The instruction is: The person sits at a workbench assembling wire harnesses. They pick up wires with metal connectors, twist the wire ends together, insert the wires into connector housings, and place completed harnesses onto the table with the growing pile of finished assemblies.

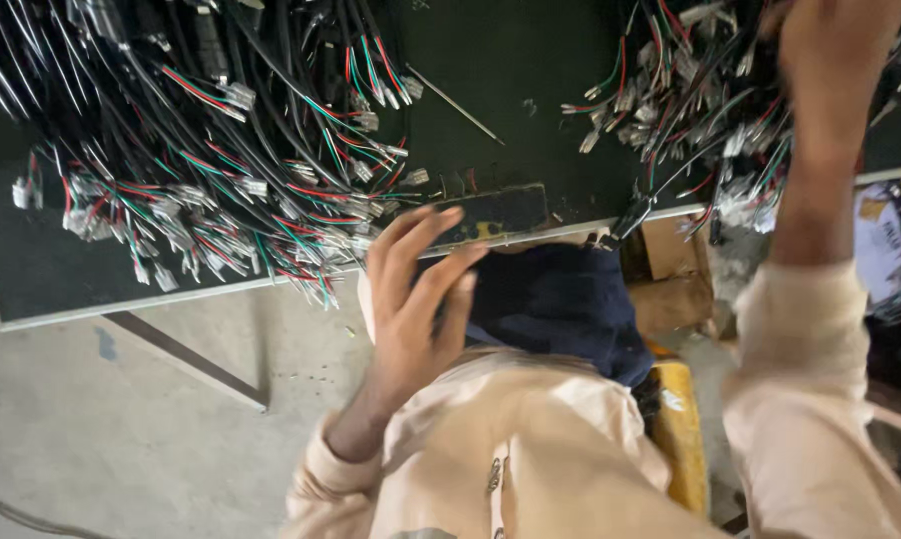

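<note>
While the view looks straight down, nearest is the person's cream, soft-knit sleeve and top, with a dark navy cloth (560, 304) bunched over the lap. Yellow block-shaped seat edge (682, 429) shows just beside it, plus brown cardboard box (670, 269) under the worktop rim. Bare grey concrete floor (121, 419) lies lower left, rough and dusty, with a thin metal leg crossing it.

Left hand (415, 299) sits at the worktop's near edge, fingers long, loosely spread and slightly curled, tips touching a flat dark rectangular plate (495, 212) with worn yellowish marks; not pinching anything that can be seen. Worktop (41, 269) is a dark matte green-black sheet with a pale thin rim.

Further out, left pile of wire harnesses (231, 190): glossy black sheathed cables fanning out, ending in thin red, green and white leads with small translucent white plastic connectors, tangled, some hanging over the rim. A thin straight metal rod (455, 105) lies alone on bare worktop between piles.

Right hand (830, 50) is far at top right, blurred, pressed down into the right pile of harnesses (690, 110), same cables and connectors; cannot tell whether its fingers are closed on any wire. Both piles lie well apart.
</note>
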